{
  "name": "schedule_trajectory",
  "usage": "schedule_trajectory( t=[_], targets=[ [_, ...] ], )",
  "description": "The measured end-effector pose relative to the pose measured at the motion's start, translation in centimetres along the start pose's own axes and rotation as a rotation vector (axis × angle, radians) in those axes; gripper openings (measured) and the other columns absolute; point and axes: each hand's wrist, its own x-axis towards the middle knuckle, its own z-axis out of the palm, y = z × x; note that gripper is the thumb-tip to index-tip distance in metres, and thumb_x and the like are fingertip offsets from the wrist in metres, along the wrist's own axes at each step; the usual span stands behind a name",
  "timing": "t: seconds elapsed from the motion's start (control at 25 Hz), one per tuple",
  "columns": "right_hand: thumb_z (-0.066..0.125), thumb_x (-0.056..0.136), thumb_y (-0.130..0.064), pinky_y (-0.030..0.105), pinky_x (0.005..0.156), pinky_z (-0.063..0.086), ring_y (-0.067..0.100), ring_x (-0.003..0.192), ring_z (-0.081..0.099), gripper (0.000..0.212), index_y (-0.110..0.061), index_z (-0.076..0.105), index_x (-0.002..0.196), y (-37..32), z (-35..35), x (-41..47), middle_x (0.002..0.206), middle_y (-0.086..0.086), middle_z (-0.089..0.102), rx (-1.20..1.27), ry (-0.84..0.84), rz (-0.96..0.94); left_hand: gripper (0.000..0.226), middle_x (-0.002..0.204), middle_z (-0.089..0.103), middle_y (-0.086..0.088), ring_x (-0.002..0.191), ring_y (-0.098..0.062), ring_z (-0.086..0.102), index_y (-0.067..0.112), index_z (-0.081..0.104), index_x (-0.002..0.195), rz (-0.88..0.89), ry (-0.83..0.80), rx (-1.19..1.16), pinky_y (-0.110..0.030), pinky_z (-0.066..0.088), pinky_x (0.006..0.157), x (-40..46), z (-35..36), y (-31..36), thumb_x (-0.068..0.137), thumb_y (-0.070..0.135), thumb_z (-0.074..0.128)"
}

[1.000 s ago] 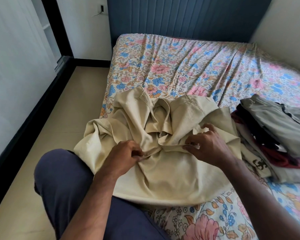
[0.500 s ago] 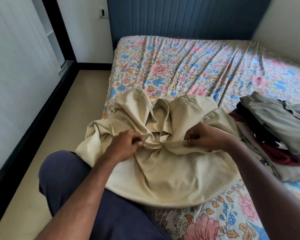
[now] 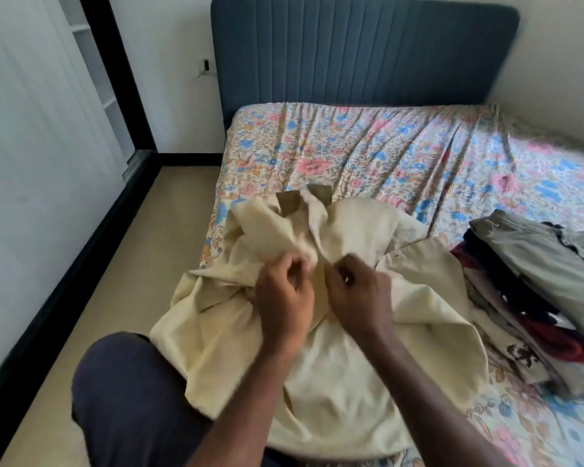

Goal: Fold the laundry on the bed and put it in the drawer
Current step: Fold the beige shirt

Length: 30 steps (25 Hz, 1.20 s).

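Both hands work close together at the middle of one crumpled cream cotton garment [image 3: 334, 358]. The left hand [image 3: 285, 294] has its fingers curled, pinching a fold of the cloth; the right hand [image 3: 359, 294], just beside it, grips the cloth too. The garment spreads out around and below the hands, its lower left edge hanging over the bedside onto one dark blue trouser knee [image 3: 132, 399]. Right of the right hand, touching the garment's edge, sits one pile of folded clothes [image 3: 536, 288]. Beyond the hands, the floral bedsheet [image 3: 385, 146] lies bare up to the blue padded headboard [image 3: 361, 52].

one cream garment [image 3: 334, 365], one clothes pile [image 3: 536, 298], two hands [image 3: 285, 298]
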Motion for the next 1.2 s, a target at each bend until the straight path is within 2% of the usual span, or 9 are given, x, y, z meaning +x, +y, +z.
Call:
schedule_trajectory(
  t=[0.08, 0.16, 0.32, 0.44, 0.56, 0.64, 0.84, 1.0, 1.2],
  targets=[
    [0.073, 0.09, -0.022, 0.037, 0.066, 0.052, 0.018, 0.069, 0.064, 0.009, -0.02, 0.07, 0.082, 2.6, 1.4, -4.9, 0.073, -0.003, 0.067, 0.05, -0.103, 0.082, 0.018, 0.079, 0.074, 0.01, 0.079, -0.013, 0.07, 0.025, 0.072, 0.082, -0.262, -0.132, -0.061, -0.044, 0.056, 0.08, -4.2, 0.7, -3.0, 0.086, 0.042, 0.066],
    [0.076, 0.09, -0.018, 0.033, 0.067, 0.053, 0.011, 0.071, 0.063, 0.005, -0.019, 0.074, 0.086, 4.0, 1.7, -7.7, 0.076, -0.008, 0.068, 0.127, -0.087, 0.144, 0.026, 0.078, 0.074, 0.012, 0.079, -0.012, 0.07, 0.026, 0.073, 0.082, -0.391, -0.176, -0.054, -0.044, 0.056, 0.082, -5.8, 0.9, -4.5, 0.082, 0.051, 0.067],
    [0.079, 0.085, -0.016, 0.016, 0.064, 0.049, 0.002, 0.066, 0.064, 0.006, -0.018, 0.074, 0.083, 4.1, 1.6, -8.7, 0.073, -0.01, 0.07, 0.193, 0.022, 0.187, 0.013, 0.073, 0.073, 0.015, 0.074, 0.0, 0.067, 0.025, 0.076, 0.079, -0.424, -0.196, -0.041, -0.038, 0.055, 0.082, -5.6, 0.8, -4.1, 0.085, 0.037, 0.078],
    [0.076, 0.082, -0.025, 0.018, 0.064, 0.051, 0.002, 0.065, 0.065, 0.007, -0.018, 0.074, 0.082, 4.1, 1.7, -8.7, 0.073, -0.011, 0.071, 0.221, 0.013, 0.202, 0.009, 0.065, 0.066, 0.022, 0.069, 0.013, 0.062, 0.021, 0.079, 0.082, -0.443, -0.233, -0.05, -0.026, 0.05, 0.076, -5.7, 0.7, -3.9, 0.085, 0.029, 0.08],
    [0.076, 0.083, -0.027, 0.017, 0.065, 0.05, -0.001, 0.066, 0.065, 0.011, -0.015, 0.076, 0.084, 4.3, 2.0, -9.0, 0.074, -0.01, 0.072, 0.235, -0.016, 0.186, 0.005, 0.066, 0.065, 0.022, 0.068, 0.018, 0.06, 0.018, 0.08, 0.085, -0.444, -0.246, -0.066, -0.003, 0.041, 0.066, -5.9, 0.7, -3.7, 0.085, 0.023, 0.08],
    [0.075, 0.084, -0.026, 0.012, 0.065, 0.048, -0.003, 0.067, 0.065, 0.012, -0.014, 0.078, 0.084, 4.3, 2.1, -9.0, 0.074, -0.011, 0.072, 0.222, -0.023, 0.168, 0.004, 0.066, 0.066, 0.021, 0.069, 0.018, 0.06, 0.019, 0.08, 0.084, -0.447, -0.245, -0.063, 0.0, 0.039, 0.065, -5.9, 0.7, -3.5, 0.086, 0.022, 0.08],
    [0.072, 0.084, -0.022, 0.014, 0.065, 0.049, -0.002, 0.068, 0.066, 0.011, -0.014, 0.079, 0.087, 4.1, 2.1, -9.0, 0.075, -0.011, 0.073, 0.221, -0.026, 0.187, 0.005, 0.073, 0.074, 0.016, 0.075, 0.007, 0.066, 0.022, 0.08, 0.082, -0.455, -0.256, -0.065, -0.006, 0.043, 0.07, -6.1, 0.7, -3.6, 0.085, 0.026, 0.08],
    [0.064, 0.083, -0.011, 0.014, 0.067, 0.051, -0.004, 0.07, 0.069, 0.019, -0.013, 0.082, 0.091, 4.4, 1.9, -8.8, 0.075, -0.022, 0.073, 0.302, -0.048, 0.2, 0.009, 0.068, 0.071, 0.019, 0.074, 0.002, 0.067, 0.023, 0.079, 0.079, -0.46, -0.282, -0.072, -0.013, 0.046, 0.075, -6.1, 0.6, -3.5, 0.087, 0.025, 0.078],
    [0.082, 0.081, -0.002, 0.011, 0.07, 0.053, -0.005, 0.072, 0.07, 0.014, -0.013, 0.082, 0.09, 4.1, 2.0, -8.9, 0.08, -0.018, 0.075, 0.28, -0.05, 0.207, 0.012, 0.063, 0.069, 0.017, 0.069, 0.008, 0.063, 0.022, 0.078, 0.078, -0.503, -0.295, -0.079, -0.017, 0.045, 0.073, -5.7, 0.3, -3.5, 0.089, 0.027, 0.076]
  ],
)
